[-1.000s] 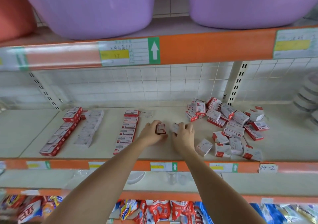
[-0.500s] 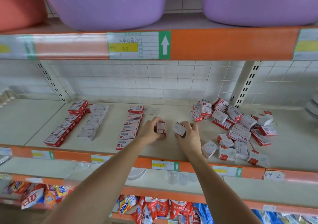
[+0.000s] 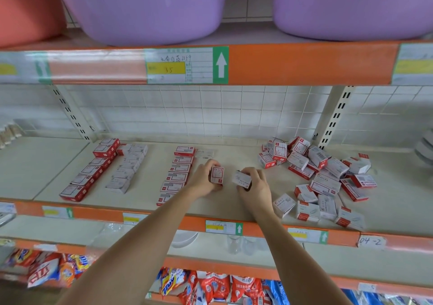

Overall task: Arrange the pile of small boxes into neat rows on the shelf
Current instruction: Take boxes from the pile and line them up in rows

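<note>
1. Little changed on the shelf (image 3: 234, 208) in the last second: pile (image 3: 323, 175) at right as loose as before, rows (image 3: 103, 168) at left the same length, view merely shifted.
2. Middle row (image 3: 178, 173) not yet extended (likely the next slot, beside or in front of it).
3. Open room: bare strip between middle row and pile; orange front lip close below the wrists, so a slip risk there.
4. Left hand (image 3: 203, 180): grip clamped on an upright box (image 3: 217, 174), as before.
5. Right hand (image 3: 254, 185): grip pinching a tilted box (image 3: 241, 178), now turned slightly.
</note>
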### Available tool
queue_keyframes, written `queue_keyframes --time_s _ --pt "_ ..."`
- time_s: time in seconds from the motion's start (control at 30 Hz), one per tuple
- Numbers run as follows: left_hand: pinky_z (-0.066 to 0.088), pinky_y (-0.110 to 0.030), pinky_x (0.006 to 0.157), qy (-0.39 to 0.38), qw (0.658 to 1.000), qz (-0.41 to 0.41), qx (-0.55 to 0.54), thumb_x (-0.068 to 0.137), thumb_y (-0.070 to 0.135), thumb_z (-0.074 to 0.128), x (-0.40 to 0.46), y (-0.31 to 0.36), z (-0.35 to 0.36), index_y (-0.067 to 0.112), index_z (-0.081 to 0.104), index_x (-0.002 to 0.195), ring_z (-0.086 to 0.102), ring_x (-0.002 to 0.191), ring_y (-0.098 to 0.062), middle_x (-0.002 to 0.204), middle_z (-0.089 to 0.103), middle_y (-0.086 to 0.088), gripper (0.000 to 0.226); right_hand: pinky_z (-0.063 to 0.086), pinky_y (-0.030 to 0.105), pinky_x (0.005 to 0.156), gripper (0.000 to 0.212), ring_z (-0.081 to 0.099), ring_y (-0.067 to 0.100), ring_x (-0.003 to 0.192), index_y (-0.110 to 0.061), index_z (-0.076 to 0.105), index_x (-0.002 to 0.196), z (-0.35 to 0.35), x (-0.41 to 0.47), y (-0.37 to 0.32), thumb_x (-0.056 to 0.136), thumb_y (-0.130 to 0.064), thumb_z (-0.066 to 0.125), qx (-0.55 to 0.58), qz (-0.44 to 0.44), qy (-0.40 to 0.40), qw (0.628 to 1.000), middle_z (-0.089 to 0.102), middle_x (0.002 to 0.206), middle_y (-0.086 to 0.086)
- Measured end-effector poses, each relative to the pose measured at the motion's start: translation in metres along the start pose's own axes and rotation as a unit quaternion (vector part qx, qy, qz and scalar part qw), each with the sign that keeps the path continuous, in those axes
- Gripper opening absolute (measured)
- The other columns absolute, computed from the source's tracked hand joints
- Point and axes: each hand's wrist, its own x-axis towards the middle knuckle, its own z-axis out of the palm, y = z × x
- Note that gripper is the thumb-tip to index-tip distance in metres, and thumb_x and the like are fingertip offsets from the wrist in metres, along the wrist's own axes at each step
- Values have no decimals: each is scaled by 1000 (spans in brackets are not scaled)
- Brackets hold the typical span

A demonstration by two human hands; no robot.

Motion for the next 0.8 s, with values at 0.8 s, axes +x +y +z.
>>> queue_keyframes --time_s 0.8 --pt "46 -38 92 117 988 42 96 66 27 88 -16 -3 -67 18 53 125 46 113 -20 124 46 -3 70 50 35 69 52 57 27 89 -32 48 130 31 33 -77 81 -27 64 -41 -52 -45 997 50 107 0"
